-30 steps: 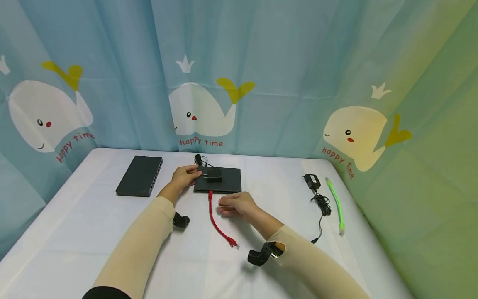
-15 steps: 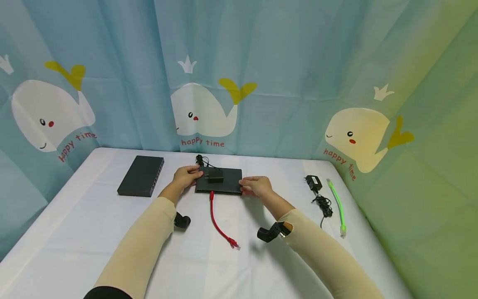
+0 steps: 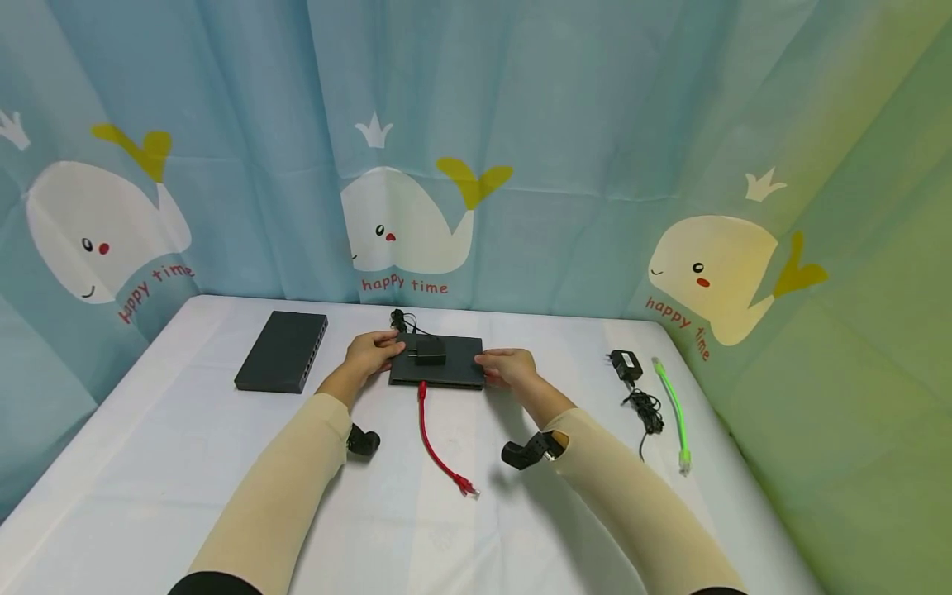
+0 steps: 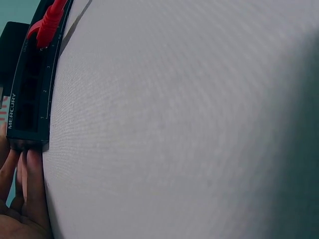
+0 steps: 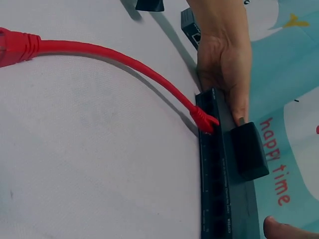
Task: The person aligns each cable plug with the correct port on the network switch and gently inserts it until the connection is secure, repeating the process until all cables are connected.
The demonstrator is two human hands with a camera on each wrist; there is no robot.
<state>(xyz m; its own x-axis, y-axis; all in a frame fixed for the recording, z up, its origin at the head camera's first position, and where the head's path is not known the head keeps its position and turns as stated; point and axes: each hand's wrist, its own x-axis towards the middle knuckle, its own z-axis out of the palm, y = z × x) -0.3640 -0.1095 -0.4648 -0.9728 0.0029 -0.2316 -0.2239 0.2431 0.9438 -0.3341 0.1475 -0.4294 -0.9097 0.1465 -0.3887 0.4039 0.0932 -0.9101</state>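
A black network switch (image 3: 461, 355) lies on the white table, its row of ports facing me. The left hand (image 3: 366, 354) grips its left end, thumb on top, and its fingers (image 4: 35, 184) show against that end in the left wrist view. At the opposite end the right hand (image 3: 511, 366) pinches the edge; only its thumb (image 5: 281, 230) appears in the right wrist view. A red network cable (image 3: 431, 450) has one plug in a front port, and the other end lies loose on the table. On top of the switch rests a black power adapter (image 3: 430, 353).
Another black switch (image 3: 278, 351) lies to the left. Over on the right are a second adapter (image 3: 625, 365), its bundled black cord (image 3: 645, 409) and a green network cable (image 3: 673, 413). Behind the held switch sits a coiled cord (image 3: 402, 321). A curtain (image 3: 565, 165) hangs behind the table (image 3: 171, 496).
The right hand has moved from beside the red plug, right and away from me, to take hold of the switch's right end. The left hand has kept its grip.
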